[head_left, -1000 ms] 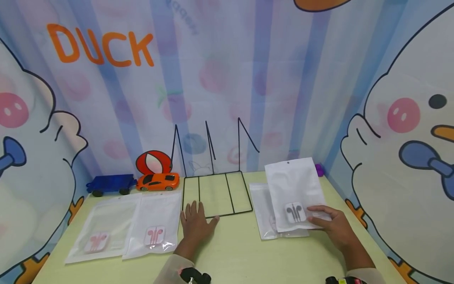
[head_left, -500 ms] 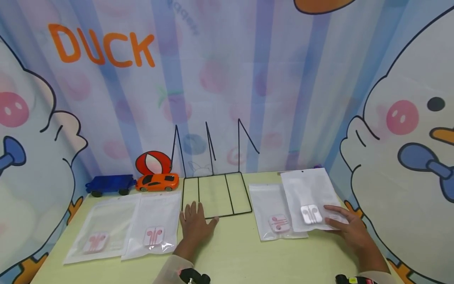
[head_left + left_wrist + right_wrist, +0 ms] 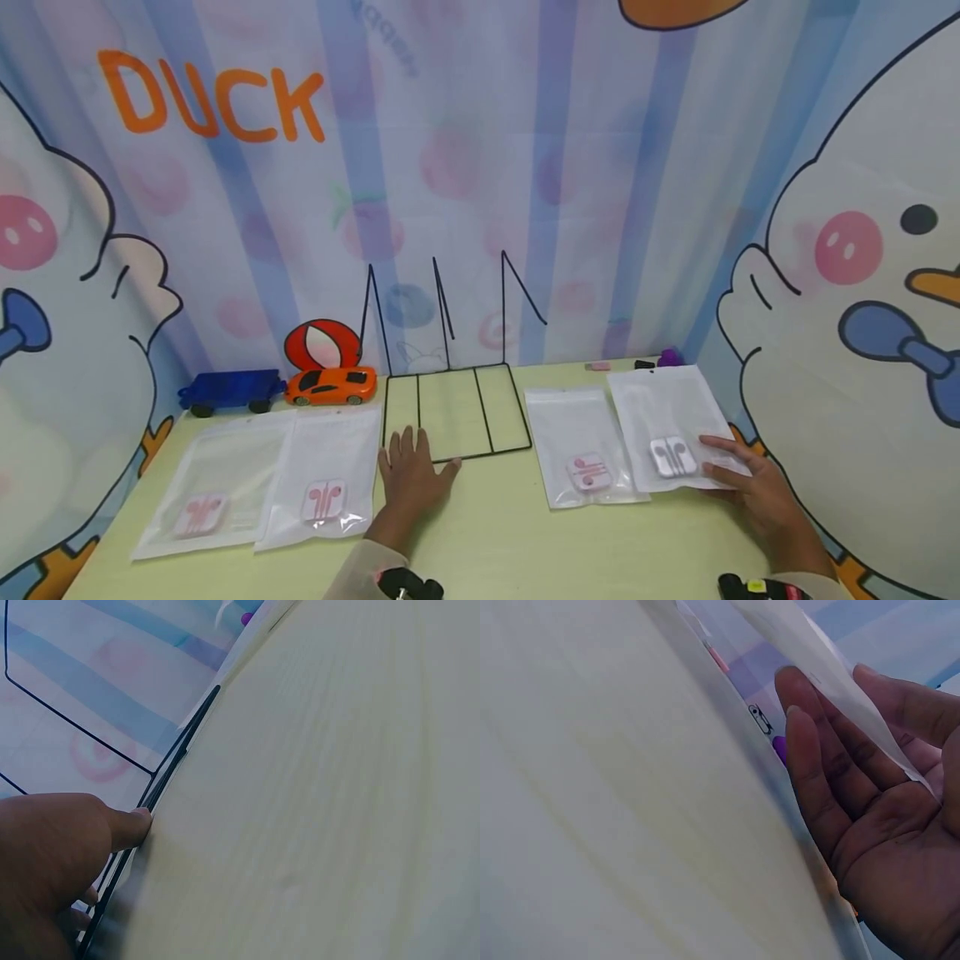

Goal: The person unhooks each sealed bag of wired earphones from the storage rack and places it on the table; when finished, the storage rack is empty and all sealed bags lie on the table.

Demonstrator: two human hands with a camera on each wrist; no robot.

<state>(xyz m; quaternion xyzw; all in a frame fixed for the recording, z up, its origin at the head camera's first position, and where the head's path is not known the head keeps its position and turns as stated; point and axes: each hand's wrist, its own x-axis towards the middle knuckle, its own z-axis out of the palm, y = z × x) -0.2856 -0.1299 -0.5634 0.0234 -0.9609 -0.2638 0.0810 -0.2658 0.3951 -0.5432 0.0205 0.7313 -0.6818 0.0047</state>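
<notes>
My right hand (image 3: 757, 492) pinches the lower right edge of a white zip pouch (image 3: 671, 404) with a boxed pair of white earphones (image 3: 673, 457) showing through it. In the right wrist view the thumb is on one side of the pouch (image 3: 840, 682) and the fingers are behind it. Beside its left edge lies another pouch (image 3: 566, 417) with pink earphones. My left hand (image 3: 411, 479) rests with spread fingers at the front left of a black wire rack (image 3: 487, 408); its thumb (image 3: 131, 827) is against the front bar. The rack has three upright wire prongs.
Two overlapping pouches with pink earphones, an outer pouch (image 3: 232, 458) and an inner pouch (image 3: 337, 450), lie at the left. Behind them stand a blue toy wagon (image 3: 232, 390) and an orange toy car (image 3: 332, 386). Small pink (image 3: 597, 367), black (image 3: 644, 364) and purple (image 3: 670, 358) items sit at the back right.
My right hand has carried its pouch rightward and slightly down, off the pouch with pink earphones, which now shows more fully. Small items behind have come into view. The left hand has stayed put.
</notes>
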